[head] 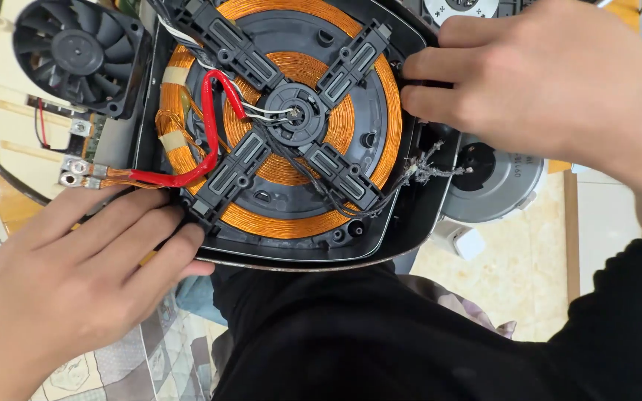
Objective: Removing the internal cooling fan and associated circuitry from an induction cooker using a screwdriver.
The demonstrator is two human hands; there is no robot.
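Observation:
An opened induction cooker housing lies in front of me, with a round copper coil disc and a black cross-shaped holder on top. My left hand grips the disc's lower left edge, fingertips touching the holder's arm. My right hand presses its fingertips against the disc's right edge. A red wire runs from the coil to metal terminals at the left. Thin black and white wires lead to the hub.
A black cooling fan sits at the upper left beside a beige circuit board. A grey round motor part lies right of the housing. My black-clothed lap is below, over patterned floor tiles.

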